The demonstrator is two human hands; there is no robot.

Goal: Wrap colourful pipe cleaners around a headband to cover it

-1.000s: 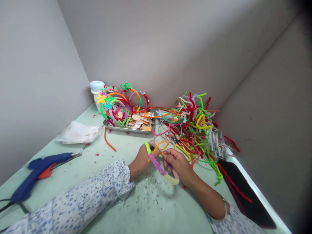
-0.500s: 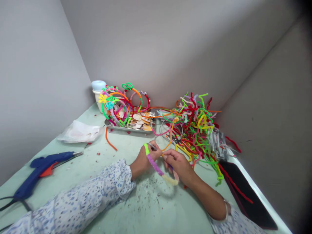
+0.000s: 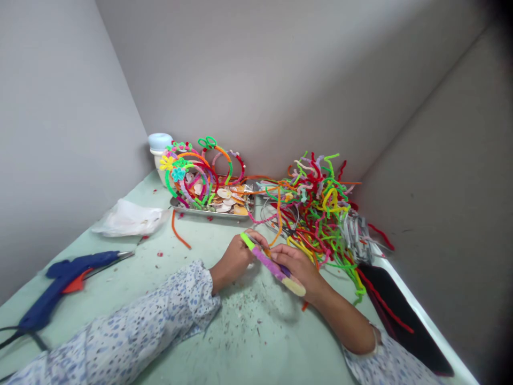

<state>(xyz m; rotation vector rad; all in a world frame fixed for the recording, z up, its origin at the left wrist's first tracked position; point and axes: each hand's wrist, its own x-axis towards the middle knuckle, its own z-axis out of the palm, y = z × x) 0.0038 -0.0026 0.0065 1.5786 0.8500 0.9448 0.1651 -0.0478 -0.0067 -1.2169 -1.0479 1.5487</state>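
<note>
At centre, left hand and right hand grips pinch the fuzzy band; slack fingers could let the orange pipe cleaner above unwind.

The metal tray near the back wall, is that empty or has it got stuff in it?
Not empty: pale, flat pieces lie in the metal tray, with colourful hoops at its left.
</note>
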